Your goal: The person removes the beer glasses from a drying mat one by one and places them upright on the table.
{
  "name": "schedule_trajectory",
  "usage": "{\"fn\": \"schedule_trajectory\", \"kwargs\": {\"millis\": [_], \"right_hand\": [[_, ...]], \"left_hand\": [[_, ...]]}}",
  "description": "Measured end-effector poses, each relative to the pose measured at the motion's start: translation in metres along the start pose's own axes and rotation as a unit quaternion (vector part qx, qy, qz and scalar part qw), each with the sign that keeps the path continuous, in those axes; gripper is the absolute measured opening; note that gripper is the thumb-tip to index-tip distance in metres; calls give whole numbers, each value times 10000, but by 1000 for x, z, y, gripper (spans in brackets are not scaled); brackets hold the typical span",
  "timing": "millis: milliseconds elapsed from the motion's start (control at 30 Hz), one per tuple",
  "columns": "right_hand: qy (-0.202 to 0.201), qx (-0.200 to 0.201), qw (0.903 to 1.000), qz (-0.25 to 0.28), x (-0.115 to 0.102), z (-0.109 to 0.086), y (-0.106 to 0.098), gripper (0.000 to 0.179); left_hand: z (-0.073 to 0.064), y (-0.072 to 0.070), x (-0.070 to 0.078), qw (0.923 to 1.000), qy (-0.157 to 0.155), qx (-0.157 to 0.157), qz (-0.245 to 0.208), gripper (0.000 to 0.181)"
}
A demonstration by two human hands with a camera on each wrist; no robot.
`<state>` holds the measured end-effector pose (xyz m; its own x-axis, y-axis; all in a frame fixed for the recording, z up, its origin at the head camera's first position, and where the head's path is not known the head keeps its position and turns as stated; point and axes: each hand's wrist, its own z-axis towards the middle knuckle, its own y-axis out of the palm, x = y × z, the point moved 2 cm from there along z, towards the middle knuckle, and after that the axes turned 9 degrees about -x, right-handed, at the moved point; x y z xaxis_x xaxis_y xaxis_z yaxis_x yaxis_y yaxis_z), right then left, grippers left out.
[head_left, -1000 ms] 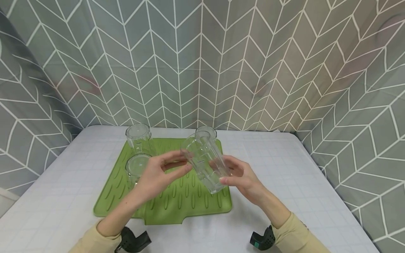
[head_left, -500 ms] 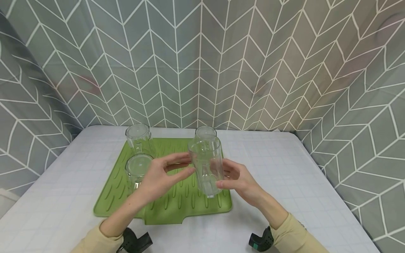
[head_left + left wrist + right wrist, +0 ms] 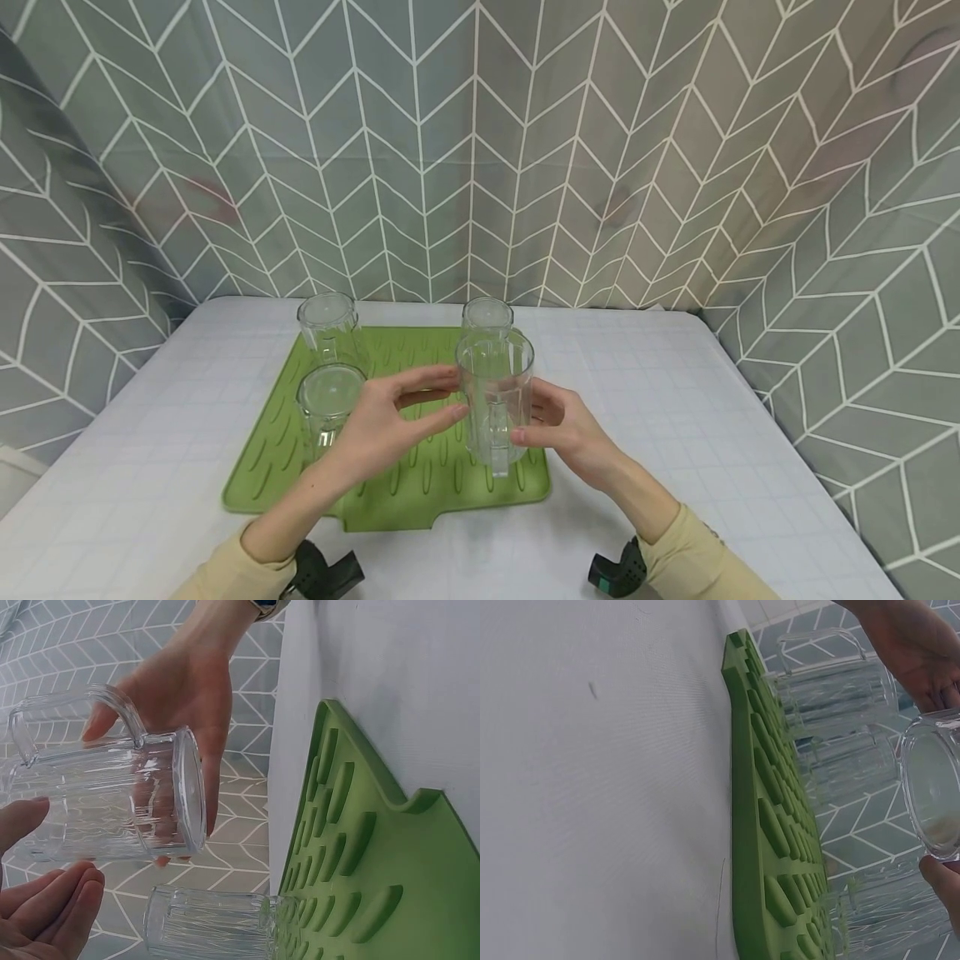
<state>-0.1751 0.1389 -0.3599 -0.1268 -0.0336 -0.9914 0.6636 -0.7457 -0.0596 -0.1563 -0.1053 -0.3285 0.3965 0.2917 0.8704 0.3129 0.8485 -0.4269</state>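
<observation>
The clear glass mug with a handle is upright above the green ridged mat, clasped low by my right hand; my left hand, fingers extended, flanks it, contact unclear. Three other clear glasses stand there.

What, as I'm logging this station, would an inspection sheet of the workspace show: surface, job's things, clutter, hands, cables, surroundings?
Surface: white tabletop with a green ribbed mat on it.
Job's things: clear mug held above the mat; back-left vessel, front-left vessel and back-right vessel, also clear, stand on the mat.
Clutter: small dark speck on the tabletop, nature unclear.
Hands: right hand grips the mug; left hand is beside it, contact unclear.
Cables: nothing seen.
Surroundings: grey fabric patterned with white lines.
</observation>
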Motion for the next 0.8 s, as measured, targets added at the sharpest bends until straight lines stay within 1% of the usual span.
{"fn": "schedule_trajectory", "kwargs": {"millis": [233, 367, 800], "right_hand": [[48, 56, 10000, -31, 0, 0, 1, 63], [61, 113, 9999, -6, 0, -1, 2, 61], [-72, 112, 9999, 29, -1, 0, 4, 66]], "left_hand": [[-1, 0, 1, 9999, -121, -62, 27, 49], [-2, 0, 2, 9999, -129, -95, 35, 50], [-1, 2, -2, 9998, -173, -131, 0, 52]]}}
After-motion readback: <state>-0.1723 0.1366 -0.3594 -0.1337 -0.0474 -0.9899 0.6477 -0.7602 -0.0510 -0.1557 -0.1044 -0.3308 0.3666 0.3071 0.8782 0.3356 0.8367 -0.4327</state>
